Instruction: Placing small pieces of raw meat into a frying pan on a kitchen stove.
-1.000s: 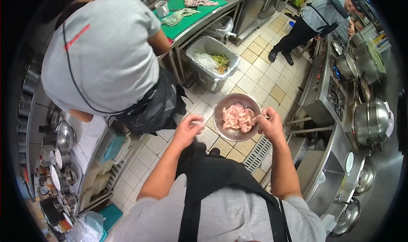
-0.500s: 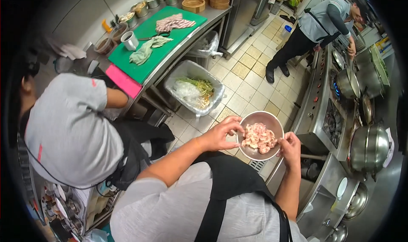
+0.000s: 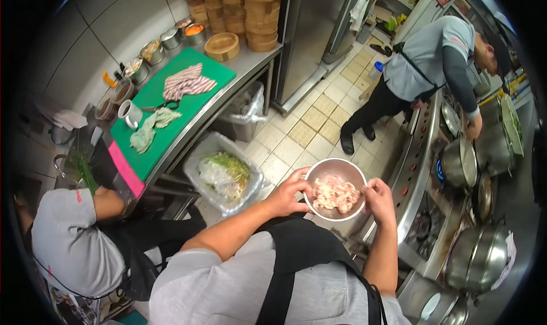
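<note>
Steel bowl (image 3: 335,188) w/ raw meat, gripped at rim by L hand (image 3: 286,195) & R hand (image 3: 380,199).

Centre: a bowl (image 3: 335,188) of cut meat, the left hand (image 3: 286,195) on its left rim, the right hand (image 3: 380,199) on its right.
Left: a bench (image 3: 246,63) carrying a cutting board (image 3: 171,114).
Below the bench: a lined bin (image 3: 225,174).
Right: a stove (image 3: 433,199) with pots.
Far right: a person (image 3: 424,68) at the stove.

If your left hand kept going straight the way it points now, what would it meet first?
The left hand already touches the round steel bowl of raw meat; beyond it, probably the right hand on the far rim.
</note>
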`<state>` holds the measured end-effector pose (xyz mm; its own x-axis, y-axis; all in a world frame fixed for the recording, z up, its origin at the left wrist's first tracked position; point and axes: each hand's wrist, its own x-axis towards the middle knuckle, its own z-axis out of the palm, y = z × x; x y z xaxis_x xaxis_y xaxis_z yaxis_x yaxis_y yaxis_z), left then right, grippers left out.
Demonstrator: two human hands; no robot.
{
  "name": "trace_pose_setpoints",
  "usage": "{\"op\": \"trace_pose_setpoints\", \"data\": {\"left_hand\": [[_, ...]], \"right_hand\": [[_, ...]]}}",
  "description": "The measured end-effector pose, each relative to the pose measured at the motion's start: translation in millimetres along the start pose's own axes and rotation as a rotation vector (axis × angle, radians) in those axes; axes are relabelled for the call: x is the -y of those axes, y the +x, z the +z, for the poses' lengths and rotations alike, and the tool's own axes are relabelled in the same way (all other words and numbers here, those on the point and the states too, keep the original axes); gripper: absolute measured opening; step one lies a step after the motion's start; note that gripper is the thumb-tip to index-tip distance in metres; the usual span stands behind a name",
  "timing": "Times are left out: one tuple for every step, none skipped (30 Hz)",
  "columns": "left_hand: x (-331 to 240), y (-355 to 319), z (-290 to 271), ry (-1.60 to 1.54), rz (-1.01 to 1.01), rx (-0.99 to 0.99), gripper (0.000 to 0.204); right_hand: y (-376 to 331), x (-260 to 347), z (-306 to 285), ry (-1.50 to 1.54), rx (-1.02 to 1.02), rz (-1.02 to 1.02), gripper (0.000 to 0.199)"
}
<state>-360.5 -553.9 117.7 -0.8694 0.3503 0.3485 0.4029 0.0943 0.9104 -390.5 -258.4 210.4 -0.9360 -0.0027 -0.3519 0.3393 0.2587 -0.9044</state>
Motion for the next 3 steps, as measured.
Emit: {"op": "trace_pose_setpoints", "data": {"left_hand": [[3.0, 12.8, -1.8, 0.011, -0.027, -0.073, 0.04], [3.6, 23.5, -3.5, -0.111, -0.135, -0.161, 0.041], [10.4, 31.9, -13.4, 0.077, -0.087, -0.182, 0.043]], "right_hand": [[29.5, 16.7, -4.1, -0.022, 0.056, 0.009, 0.014], [59.1, 34.7, -7.7, -0.039, 0.138, 0.019, 0.021], [88.7, 52.0, -6.9, -0.116, 0.18, -0.048, 0.025]]}}
